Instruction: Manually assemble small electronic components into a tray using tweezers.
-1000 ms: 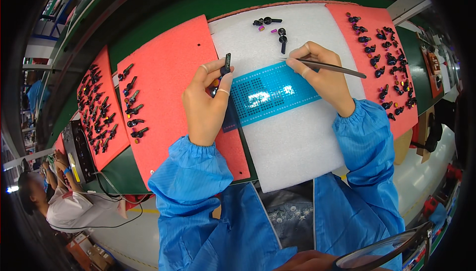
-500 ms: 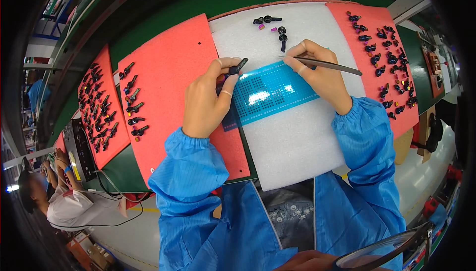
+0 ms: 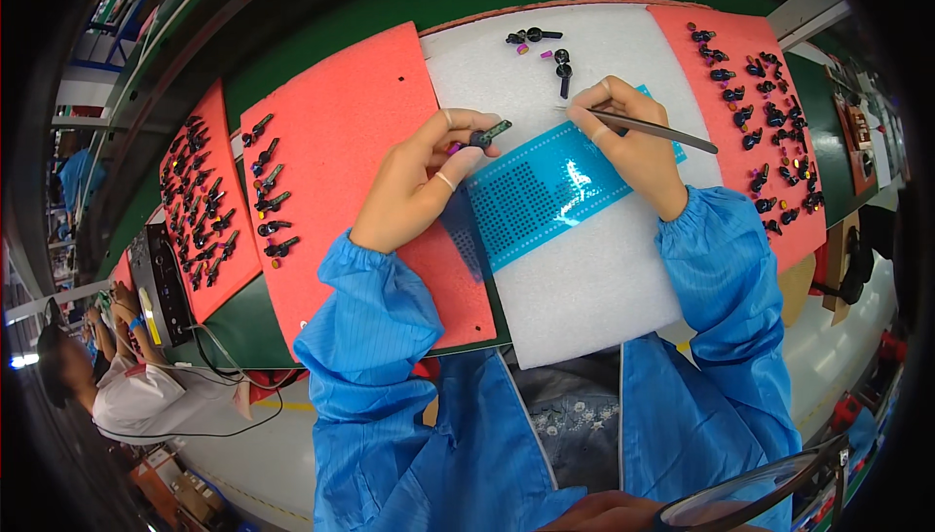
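My left hand [image 3: 404,186] pinches a small black electronic part with a narrow dark-green strip [image 3: 495,132] between thumb and fingers, a bit of purple showing beside it. My right hand [image 3: 631,143] is closed on dark tweezers [image 3: 672,134], their fine tips pointing left toward that part, a short way off. Between and below the hands lies a glossy blue sheet [image 3: 575,191] with rows of small dark squares. It rests on white foam [image 3: 584,289], its left end overhanging red foam. Similar black parts [image 3: 564,70] and small purple pieces lie at the far side.
Red foam sheets on the left [image 3: 341,143] and right [image 3: 672,36] carry rows of similar black parts. A black box with cables [image 3: 159,279] stands at the far left of the green bench. Another person [image 3: 136,396] sits beyond it.
My left hand has moved slightly right with the part, nearer the tweezers. The blue sheet has shifted and tilted, its left end lower. My right hand stays nearly in place, still gripping the tweezers.
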The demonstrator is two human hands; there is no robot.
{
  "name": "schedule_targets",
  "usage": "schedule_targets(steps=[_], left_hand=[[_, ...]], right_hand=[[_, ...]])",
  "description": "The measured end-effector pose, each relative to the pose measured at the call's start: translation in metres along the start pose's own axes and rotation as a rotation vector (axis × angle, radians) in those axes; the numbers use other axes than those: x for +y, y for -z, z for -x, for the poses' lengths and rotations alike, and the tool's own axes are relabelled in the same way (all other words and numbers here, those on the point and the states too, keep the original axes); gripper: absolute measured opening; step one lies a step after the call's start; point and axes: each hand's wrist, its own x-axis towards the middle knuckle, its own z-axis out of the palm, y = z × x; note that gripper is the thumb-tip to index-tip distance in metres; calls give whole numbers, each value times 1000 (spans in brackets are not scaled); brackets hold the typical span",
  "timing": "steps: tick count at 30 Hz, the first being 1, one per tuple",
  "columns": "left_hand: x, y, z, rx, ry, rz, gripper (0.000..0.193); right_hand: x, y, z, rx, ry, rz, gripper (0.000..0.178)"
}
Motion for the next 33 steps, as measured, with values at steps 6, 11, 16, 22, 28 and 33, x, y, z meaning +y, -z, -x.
schedule_targets(steps=[6,11,16,22,28,33], left_hand=[[-5,3,3,-52,-24,72,26],[-5,7,5,-71,-12,44,25],[0,11,6,-95,48,13,28],[-5,8,3,-32,78,-5,26],[-17,5,-2,86,2,32,26],[-15,3,-9,170,22,-79,27]], right_hand=[[2,0,0,5,6,-5,6],[2,0,0,17,19,13,6],[2,0,0,17,16,5,6],[0,2,-1,4,21,7,6],[-7,0,0,5,19,40,7],[-10,2,1,3,-1,75,8]])
